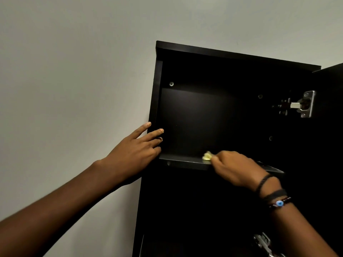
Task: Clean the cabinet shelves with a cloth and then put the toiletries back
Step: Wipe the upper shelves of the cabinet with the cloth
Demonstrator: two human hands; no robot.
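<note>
Left hand [133,145] lay flat, fingers straight, against the cabinet [157,101] left edge. Right hand [235,167] gripped a yellow cloth [207,156] on the shelf [181,160] front edge, mid-width. Door [332,93] stood open right; hinge [304,104] visible. Grey wall [74,71] behind.

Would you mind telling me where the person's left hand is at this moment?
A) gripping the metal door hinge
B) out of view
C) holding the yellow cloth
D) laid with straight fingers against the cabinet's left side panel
D: the left hand lies with straight fingers against the left side panel of the cabinet, while the right hand holds the yellow cloth on the shelf.
</note>
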